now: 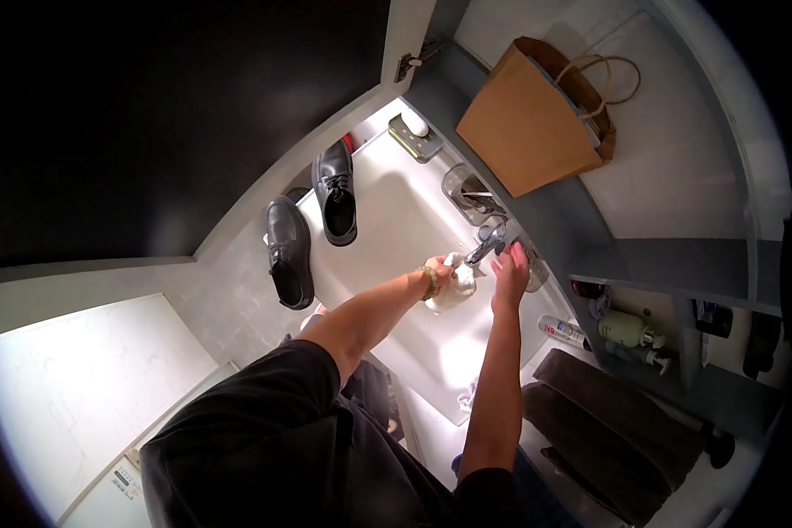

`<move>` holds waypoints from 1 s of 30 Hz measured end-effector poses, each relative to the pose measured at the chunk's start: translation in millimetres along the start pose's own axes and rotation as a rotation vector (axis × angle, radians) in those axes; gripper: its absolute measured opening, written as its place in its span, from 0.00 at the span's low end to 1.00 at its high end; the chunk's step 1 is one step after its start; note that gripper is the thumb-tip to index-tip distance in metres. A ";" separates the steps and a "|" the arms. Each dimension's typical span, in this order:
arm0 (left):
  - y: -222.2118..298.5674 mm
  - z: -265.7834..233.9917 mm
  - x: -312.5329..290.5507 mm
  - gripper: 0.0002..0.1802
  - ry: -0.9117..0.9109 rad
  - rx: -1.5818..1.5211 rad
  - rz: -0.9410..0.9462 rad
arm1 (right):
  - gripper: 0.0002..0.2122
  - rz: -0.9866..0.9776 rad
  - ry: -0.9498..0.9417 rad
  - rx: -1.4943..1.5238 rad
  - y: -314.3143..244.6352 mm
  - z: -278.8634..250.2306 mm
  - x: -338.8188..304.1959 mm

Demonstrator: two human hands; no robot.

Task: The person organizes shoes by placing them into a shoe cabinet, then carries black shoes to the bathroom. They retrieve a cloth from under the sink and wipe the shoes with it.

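Observation:
Over the white sink basin, my left hand is closed on a crumpled white cloth, just below the spout of the chrome faucet. A beaded bracelet circles that wrist. My right hand is at the faucet's handle end, its fingers bent against it; the handle is mostly hidden behind them. Two black lace-up shoes lie at the basin's left side: one shoe rests at the rim, the other shoe is nearer to me.
Behind the faucet sit a clear organizer tray and a soap dish with white soap. A brown paper bag stands on the grey shelf. At right are bottles and a dark towel. A small white cloth lies near the basin's front.

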State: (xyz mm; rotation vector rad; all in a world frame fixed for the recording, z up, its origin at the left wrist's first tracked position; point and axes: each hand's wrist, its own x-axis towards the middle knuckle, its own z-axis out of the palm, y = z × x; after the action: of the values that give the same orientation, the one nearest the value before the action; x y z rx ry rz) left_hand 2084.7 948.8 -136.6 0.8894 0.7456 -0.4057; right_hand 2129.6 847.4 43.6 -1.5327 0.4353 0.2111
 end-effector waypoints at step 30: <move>64.3 15.5 -130.3 0.25 0.017 0.386 -0.107 | 0.21 -0.340 0.175 -0.498 83.0 -70.3 -164.1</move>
State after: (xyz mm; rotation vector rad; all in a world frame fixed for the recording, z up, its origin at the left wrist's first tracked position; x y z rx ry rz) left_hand 2040.9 975.9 0.1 1.2180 0.7450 -0.6521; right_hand 1937.9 803.4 34.6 -2.0966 0.2605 -0.0910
